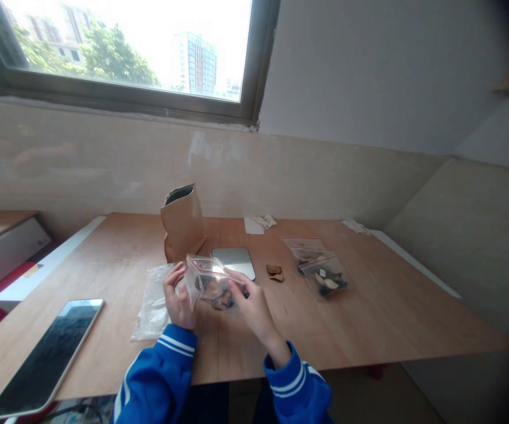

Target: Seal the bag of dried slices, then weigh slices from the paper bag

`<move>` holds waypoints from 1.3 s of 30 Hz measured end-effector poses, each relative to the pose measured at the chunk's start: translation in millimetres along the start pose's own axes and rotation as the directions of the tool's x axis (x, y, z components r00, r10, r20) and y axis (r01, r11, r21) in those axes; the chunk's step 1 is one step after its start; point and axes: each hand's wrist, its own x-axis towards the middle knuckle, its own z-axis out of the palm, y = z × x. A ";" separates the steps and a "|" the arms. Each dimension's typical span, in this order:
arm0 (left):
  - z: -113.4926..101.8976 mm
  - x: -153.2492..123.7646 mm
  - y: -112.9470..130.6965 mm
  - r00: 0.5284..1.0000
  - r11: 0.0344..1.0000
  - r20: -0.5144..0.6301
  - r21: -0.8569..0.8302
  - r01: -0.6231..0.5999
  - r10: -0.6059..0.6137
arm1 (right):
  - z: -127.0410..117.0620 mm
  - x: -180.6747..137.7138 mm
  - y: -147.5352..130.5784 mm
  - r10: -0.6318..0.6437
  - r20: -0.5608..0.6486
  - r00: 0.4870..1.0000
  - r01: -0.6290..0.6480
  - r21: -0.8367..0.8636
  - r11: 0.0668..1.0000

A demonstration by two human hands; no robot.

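Note:
Between my two hands is a clear zip bag with a red seal line and brown dried slices in it. My left hand grips its left side, fingers curled at the top edge. My right hand pinches its right side. Under and left of my left hand lies a flat clear plastic bag. Just behind the held bag is a flat silver scale, partly covered by the bag. Right of the scale, two loose brown dried slices rest on the table.
A brown paper bag stands open-topped behind my left hand. Filled zip bags lie at the right. A phone lies front left on the wooden table. White crumpled tissue sits by the wall.

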 end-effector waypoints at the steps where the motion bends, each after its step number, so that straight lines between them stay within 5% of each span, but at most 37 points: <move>1: -0.2 1.1 0.0 1.000 1.000 -0.005 0.001 0.020 -0.020 | -5.8 1.6 -0.5 0.019 -0.035 0.999 -0.018 0.032 0.999; 4: 0.5 3.3 -3.0 0.987 0.989 0.074 -0.038 0.145 -0.142 | -20.1 4.0 -1.3 0.064 -0.143 0.988 -0.050 0.105 0.993; 8: 0.8 1.8 -7.0 0.905 0.954 0.336 -0.056 0.296 -0.261 | -28.9 2.8 1.5 0.072 -0.260 0.963 -0.051 0.087 0.995; 13: 2.0 -2.5 -3.7 0.837 0.966 0.493 0.034 0.256 -0.239 | -30.0 1.3 -0.1 -0.083 -0.113 0.990 0.070 -0.108 0.992; 18: 4.0 -2.7 -10.1 0.914 0.947 0.252 0.042 0.319 -0.319 | -25.4 0.8 -1.1 -0.105 -0.172 0.979 0.082 -0.137 0.987; 22: 3.4 -2.1 -17.0 0.900 0.902 0.062 -0.006 0.432 -0.431 | -17.0 -3.3 4.4 -0.066 -0.199 0.978 0.048 -0.095 0.994; 26: 3.4 -2.8 -14.2 0.910 0.915 0.108 0.007 0.403 -0.401 | -10.9 -9.0 9.5 -0.059 -0.274 0.960 0.020 -0.145 0.989; 32: 3.6 -4.6 -5.3 0.882 0.974 0.413 0.082 0.211 -0.226 | -7.5 -18.7 19.4 -0.193 -0.093 0.977 0.161 -0.279 0.947; 36: 1.7 -4.3 -3.6 0.921 0.947 0.226 0.127 0.296 -0.318 | -15.0 -19.5 33.7 -0.098 -0.303 0.948 0.046 -0.173 0.984; 39: 1.3 -4.4 -5.2 0.893 0.915 0.202 0.104 0.389 -0.403 | -22.1 -21.9 49.0 0.013 -0.350 0.937 -0.047 -0.088 0.995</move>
